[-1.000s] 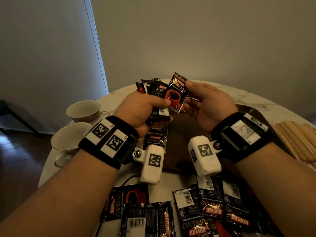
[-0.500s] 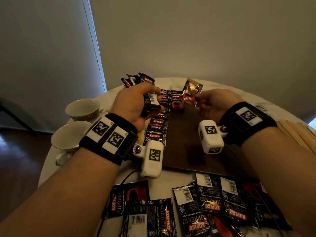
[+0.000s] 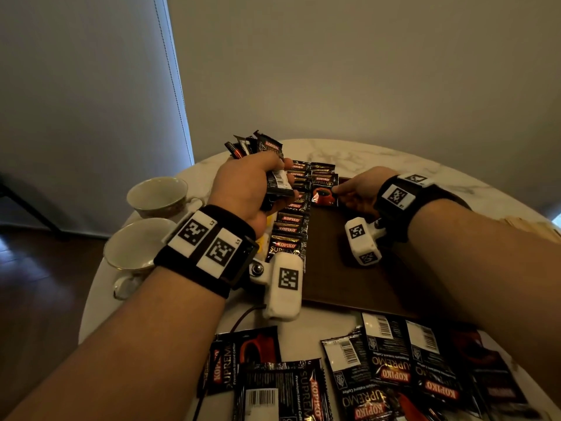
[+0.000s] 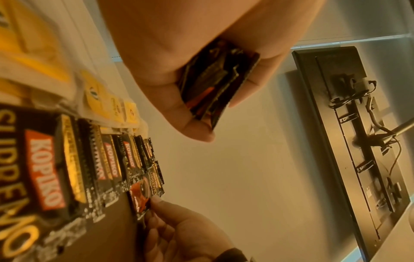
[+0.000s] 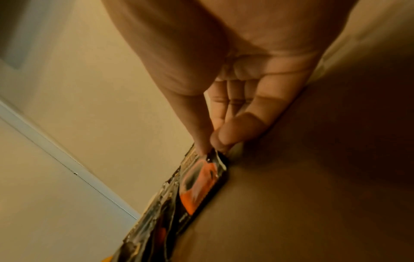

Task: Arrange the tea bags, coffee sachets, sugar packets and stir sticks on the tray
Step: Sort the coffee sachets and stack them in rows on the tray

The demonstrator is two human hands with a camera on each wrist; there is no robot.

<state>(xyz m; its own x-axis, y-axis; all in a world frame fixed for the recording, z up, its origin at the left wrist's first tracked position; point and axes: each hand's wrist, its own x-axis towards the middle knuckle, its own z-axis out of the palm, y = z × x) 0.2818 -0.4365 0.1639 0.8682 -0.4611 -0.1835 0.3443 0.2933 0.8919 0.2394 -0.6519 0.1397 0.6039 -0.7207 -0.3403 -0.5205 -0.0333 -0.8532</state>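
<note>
Lowered since a second ago: right hand (image 3: 358,192), its grip pinching a coffee sachet (image 3: 324,192) flat on the tray (image 3: 349,278). Beside it, left hand (image 3: 252,189) clutching a sachet bundle (image 3: 267,147). Left-wrist view alone: yellow tea bags (image 4: 107,102). Marble bench (image 3: 379,156), grey wall.

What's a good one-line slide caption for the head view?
Right hand sets a coffee sachet on the dark tray while left hand grips a spare bundle of sachets.
</note>
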